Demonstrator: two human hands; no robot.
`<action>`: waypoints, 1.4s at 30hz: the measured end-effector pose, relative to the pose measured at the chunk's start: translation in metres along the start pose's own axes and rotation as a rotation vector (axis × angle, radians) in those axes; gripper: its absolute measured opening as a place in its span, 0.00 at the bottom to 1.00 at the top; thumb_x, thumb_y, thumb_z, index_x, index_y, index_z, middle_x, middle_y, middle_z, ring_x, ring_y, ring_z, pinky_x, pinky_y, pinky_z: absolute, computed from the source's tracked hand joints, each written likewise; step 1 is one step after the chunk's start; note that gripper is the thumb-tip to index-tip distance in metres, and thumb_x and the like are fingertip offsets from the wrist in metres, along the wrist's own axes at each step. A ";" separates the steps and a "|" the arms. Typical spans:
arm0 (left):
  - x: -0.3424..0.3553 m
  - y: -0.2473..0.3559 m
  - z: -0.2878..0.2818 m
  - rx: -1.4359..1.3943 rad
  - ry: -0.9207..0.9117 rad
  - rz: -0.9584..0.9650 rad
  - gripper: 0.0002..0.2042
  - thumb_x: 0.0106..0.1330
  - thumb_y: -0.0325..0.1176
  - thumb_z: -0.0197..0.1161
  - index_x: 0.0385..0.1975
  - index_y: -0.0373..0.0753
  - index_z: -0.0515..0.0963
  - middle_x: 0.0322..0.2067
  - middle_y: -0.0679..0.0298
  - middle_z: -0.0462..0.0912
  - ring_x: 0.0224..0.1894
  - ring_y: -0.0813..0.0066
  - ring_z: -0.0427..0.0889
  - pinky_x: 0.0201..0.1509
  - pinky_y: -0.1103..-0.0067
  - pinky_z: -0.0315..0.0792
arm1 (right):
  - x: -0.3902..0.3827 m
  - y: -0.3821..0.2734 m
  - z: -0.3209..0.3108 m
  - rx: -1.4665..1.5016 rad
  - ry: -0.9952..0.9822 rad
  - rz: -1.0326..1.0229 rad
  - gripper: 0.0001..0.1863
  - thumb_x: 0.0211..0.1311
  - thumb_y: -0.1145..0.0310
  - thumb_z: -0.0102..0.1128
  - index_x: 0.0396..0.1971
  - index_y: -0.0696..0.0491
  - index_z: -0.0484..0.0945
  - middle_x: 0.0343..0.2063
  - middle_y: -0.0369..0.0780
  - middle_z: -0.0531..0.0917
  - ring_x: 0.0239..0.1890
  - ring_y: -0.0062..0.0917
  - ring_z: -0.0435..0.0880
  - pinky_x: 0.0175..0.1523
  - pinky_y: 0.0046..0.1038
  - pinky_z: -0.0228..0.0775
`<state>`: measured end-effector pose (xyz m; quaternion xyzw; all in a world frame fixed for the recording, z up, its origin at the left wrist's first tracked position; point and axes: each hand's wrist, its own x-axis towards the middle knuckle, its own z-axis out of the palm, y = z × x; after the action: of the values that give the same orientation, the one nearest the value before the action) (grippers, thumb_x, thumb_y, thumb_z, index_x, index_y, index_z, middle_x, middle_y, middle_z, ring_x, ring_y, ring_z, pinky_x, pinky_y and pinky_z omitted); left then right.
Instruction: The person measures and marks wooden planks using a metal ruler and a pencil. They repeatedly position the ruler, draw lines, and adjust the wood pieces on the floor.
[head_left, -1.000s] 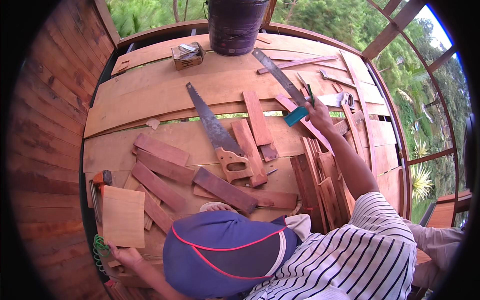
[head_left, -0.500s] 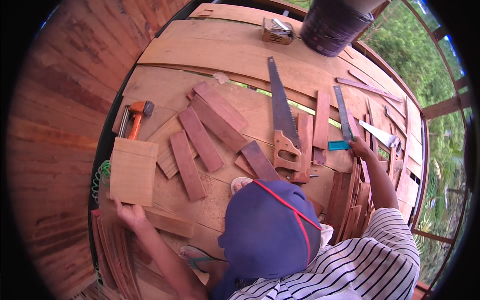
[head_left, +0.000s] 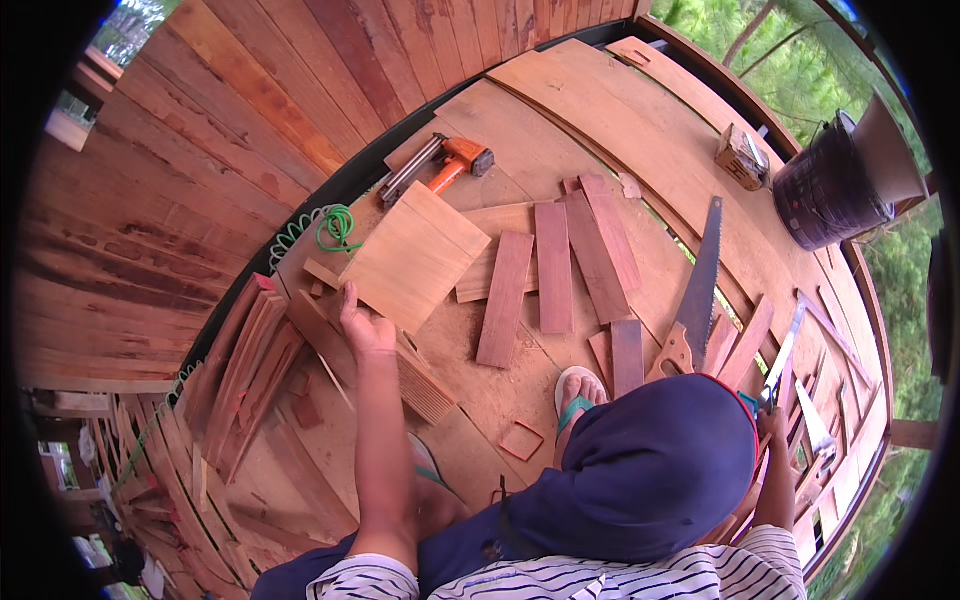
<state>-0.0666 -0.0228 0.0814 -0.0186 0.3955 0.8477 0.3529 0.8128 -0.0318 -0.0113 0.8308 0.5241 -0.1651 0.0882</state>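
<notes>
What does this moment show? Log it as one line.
left hand: holding flat board by one edge | right hand: gripping carpenter's square | also there: orange nail gun, wood-handled saw, bucket

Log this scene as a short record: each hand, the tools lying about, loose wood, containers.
Left hand: at near edge of pale board
Right hand: holding try square, teal handle
Tools lying about: handsaw; orange nail gun
Loose wood: reddish boards between pale board and handsaw
Containers: dark bucket, small box beside it

Carpentry workspace: handsaw [head_left: 704, 272], boards [head_left: 555, 268]
</notes>
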 end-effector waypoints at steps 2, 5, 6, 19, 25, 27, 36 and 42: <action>-0.001 0.000 0.002 -0.014 0.007 0.001 0.20 0.72 0.35 0.65 0.62 0.39 0.75 0.62 0.58 0.79 0.65 0.59 0.75 0.72 0.59 0.68 | -0.011 -0.015 -0.020 -0.039 0.018 -0.024 0.22 0.61 0.55 0.68 0.38 0.63 0.85 0.38 0.61 0.86 0.46 0.55 0.87 0.52 0.50 0.79; -0.001 -0.006 0.003 -0.039 0.018 -0.007 0.20 0.72 0.35 0.64 0.62 0.39 0.75 0.61 0.58 0.80 0.65 0.59 0.76 0.72 0.59 0.68 | -0.014 -0.011 -0.032 -0.085 0.092 -0.012 0.23 0.59 0.56 0.67 0.38 0.65 0.85 0.38 0.61 0.86 0.45 0.55 0.88 0.53 0.49 0.79; 0.000 -0.007 0.003 -0.047 0.028 -0.010 0.20 0.72 0.35 0.64 0.62 0.39 0.75 0.61 0.58 0.80 0.65 0.59 0.76 0.72 0.60 0.68 | -0.013 -0.012 -0.035 -0.097 0.119 -0.006 0.23 0.58 0.56 0.66 0.38 0.65 0.86 0.38 0.61 0.86 0.45 0.55 0.88 0.53 0.49 0.79; -0.001 -0.011 -0.001 -0.074 0.006 -0.011 0.19 0.75 0.36 0.60 0.63 0.37 0.74 0.64 0.57 0.78 0.67 0.57 0.74 0.75 0.58 0.65 | -0.022 -0.090 -0.085 0.085 0.315 -0.192 0.16 0.65 0.62 0.61 0.39 0.63 0.82 0.32 0.54 0.87 0.39 0.53 0.87 0.47 0.49 0.76; -0.003 -0.023 -0.008 -0.329 0.030 -0.135 0.19 0.77 0.36 0.56 0.63 0.37 0.74 0.66 0.55 0.76 0.70 0.57 0.72 0.75 0.56 0.64 | -0.050 -0.154 -0.095 0.156 0.270 -0.212 0.18 0.66 0.58 0.65 0.40 0.61 0.83 0.29 0.48 0.87 0.34 0.41 0.88 0.42 0.42 0.77; -0.006 -0.036 -0.001 -0.370 0.020 -0.156 0.18 0.78 0.35 0.55 0.64 0.36 0.73 0.66 0.55 0.76 0.70 0.57 0.72 0.76 0.55 0.64 | -0.058 -0.161 -0.084 0.269 0.392 -0.333 0.17 0.67 0.58 0.65 0.39 0.60 0.84 0.27 0.46 0.87 0.32 0.37 0.87 0.42 0.40 0.77; -0.022 -0.058 -0.003 -0.392 -0.004 -0.219 0.18 0.77 0.32 0.53 0.63 0.35 0.73 0.65 0.55 0.77 0.69 0.57 0.74 0.76 0.55 0.65 | -0.080 -0.185 -0.094 0.265 0.226 -0.289 0.15 0.68 0.62 0.66 0.37 0.61 0.83 0.25 0.46 0.86 0.30 0.34 0.87 0.39 0.36 0.77; -0.014 -0.054 -0.017 -0.424 -0.034 -0.210 0.20 0.74 0.31 0.54 0.64 0.33 0.72 0.65 0.54 0.77 0.69 0.56 0.73 0.76 0.54 0.65 | -0.078 -0.166 -0.079 0.324 0.271 -0.352 0.16 0.67 0.62 0.67 0.36 0.63 0.83 0.25 0.47 0.86 0.29 0.33 0.86 0.39 0.34 0.77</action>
<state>-0.0272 -0.0187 0.0383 -0.1191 0.1985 0.8707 0.4339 0.6465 -0.0001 0.0958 0.7446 0.6343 -0.1470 -0.1468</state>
